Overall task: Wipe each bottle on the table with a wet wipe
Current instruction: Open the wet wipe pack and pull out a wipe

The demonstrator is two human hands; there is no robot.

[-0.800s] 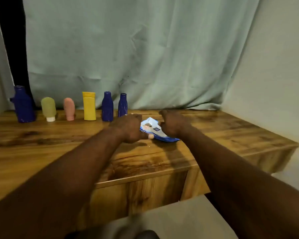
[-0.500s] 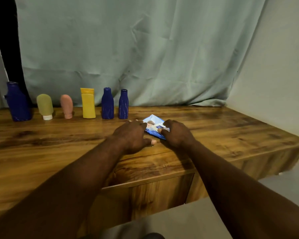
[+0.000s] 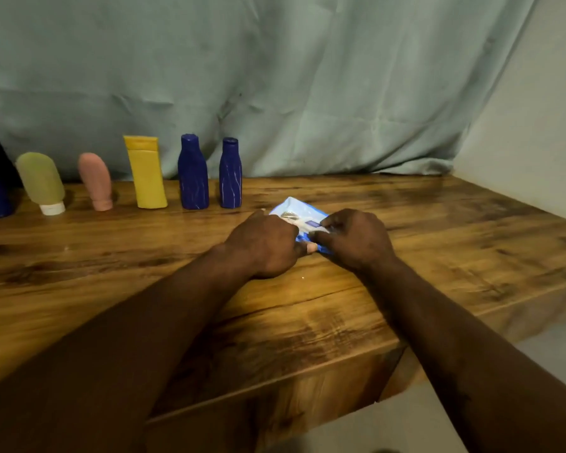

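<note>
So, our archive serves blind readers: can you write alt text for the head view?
A person's left grip and right grip hold a blue wet-wipe pack on a wooden table. Behind them, a row of bottles stands untouched before a pale green curtain.

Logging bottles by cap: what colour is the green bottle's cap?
White; the green bottle stands on its cap, clearest in the head view.

Green curtain behind wooden table; pale wall right.
</note>
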